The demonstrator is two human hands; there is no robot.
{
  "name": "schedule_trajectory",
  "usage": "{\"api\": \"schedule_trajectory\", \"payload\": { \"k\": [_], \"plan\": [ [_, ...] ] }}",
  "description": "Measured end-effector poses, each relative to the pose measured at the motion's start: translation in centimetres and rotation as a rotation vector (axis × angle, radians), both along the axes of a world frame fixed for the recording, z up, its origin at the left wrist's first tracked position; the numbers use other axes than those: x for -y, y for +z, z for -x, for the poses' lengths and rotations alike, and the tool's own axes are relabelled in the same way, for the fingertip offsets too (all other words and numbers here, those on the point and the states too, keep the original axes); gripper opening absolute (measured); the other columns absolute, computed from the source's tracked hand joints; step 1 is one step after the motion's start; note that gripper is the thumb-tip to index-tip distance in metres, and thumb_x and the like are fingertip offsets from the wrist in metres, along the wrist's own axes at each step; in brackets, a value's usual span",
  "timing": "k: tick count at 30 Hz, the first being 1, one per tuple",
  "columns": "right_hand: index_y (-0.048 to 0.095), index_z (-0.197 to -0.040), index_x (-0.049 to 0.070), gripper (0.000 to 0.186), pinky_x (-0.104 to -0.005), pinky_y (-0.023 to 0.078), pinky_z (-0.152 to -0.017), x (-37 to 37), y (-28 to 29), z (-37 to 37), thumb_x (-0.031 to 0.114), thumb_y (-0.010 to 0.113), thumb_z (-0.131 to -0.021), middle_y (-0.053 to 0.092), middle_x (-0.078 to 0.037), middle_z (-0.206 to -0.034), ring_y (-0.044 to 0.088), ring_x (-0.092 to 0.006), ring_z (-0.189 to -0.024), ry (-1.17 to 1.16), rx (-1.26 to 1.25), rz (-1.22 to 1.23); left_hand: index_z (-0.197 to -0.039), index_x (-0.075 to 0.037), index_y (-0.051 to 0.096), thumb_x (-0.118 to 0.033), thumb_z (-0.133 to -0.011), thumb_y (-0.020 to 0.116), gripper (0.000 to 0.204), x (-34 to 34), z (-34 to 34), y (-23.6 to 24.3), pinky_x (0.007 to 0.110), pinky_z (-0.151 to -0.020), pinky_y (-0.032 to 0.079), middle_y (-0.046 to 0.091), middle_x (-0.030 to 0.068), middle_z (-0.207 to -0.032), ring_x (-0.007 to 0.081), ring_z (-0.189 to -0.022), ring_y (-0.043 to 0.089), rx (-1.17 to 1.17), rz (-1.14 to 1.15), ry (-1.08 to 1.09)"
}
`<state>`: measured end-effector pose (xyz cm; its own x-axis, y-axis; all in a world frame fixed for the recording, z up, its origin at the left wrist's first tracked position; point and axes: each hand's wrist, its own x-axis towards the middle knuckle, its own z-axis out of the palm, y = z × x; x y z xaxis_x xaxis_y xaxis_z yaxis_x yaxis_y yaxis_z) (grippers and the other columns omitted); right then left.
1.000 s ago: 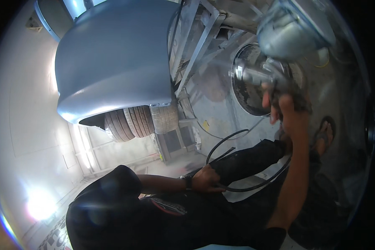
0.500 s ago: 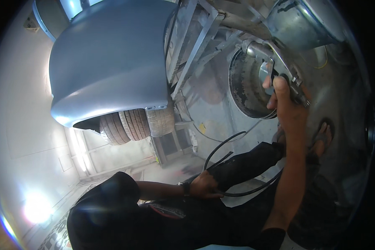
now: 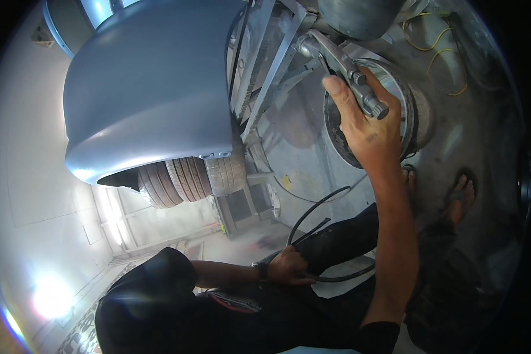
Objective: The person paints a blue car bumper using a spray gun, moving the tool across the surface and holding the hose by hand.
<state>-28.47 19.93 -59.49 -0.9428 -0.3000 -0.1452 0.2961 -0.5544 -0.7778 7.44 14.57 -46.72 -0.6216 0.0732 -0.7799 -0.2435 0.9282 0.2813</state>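
Spray gun (image 3: 342, 65), clenched in our right hand (image 3: 369, 133) just right of the grey fender (image 3: 150, 88), should travel steadily at even distance from it, while our left hand (image 3: 289, 266), well below it, grips the black hose (image 3: 321, 206) clear.

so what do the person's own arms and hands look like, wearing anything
Both hands are bare, no gloves. The right hand has a small dark mark on its back, and a dark short sleeve ends at the upper arm. The left hand has a dark band at the wrist.
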Motion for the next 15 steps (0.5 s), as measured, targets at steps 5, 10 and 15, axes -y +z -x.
{"api": "schedule_trajectory", "payload": {
  "k": [5,10,15],
  "plan": [
    [0.071,-0.095,0.001,0.03,-0.0271,0.047,-0.055,-1.6,-2.7,0.1,0.031,0.076,-0.094,0.068,-0.003,-0.073,0.06,-0.0085,-0.058,0.169,0.101,0.153,-0.068,-0.013,0.059,-0.051,-0.082,0.079,0.045,0.0,-0.3,-0.1,0.04,-0.07,0.038,0.056,0.0047,-0.067,0.0262,-0.065,0.056,0.045,0.024,-0.003],
    [0.069,-0.09,0.002,0.019,-0.0273,0.045,-0.051,-6.3,-5.9,-1.5,0.021,0.07,-0.087,0.067,0.001,-0.073,0.056,-0.0061,-0.054,0.454,-0.041,0.076,-0.068,-0.015,0.06,-0.05,-0.081,0.08,0.042,0.5,-1.8,-0.7,0.042,-0.07,0.038,0.056,0.0039,-0.068,0.0269,-0.066,0.057,0.07,-0.015,0.054],
    [0.07,-0.091,0.003,0.029,-0.0282,0.044,-0.053,-10.3,-7.4,-4.2,0.032,0.067,-0.087,0.062,-0.001,-0.066,0.055,-0.0112,-0.053,0.325,0.0,0.013,-0.068,-0.017,0.061,-0.05,-0.081,0.08,0.041,0.6,-0.2,-0.7,0.042,-0.07,0.037,0.055,0.0033,-0.068,0.0268,-0.066,0.057,0.143,-0.021,0.029]
  ]
}}
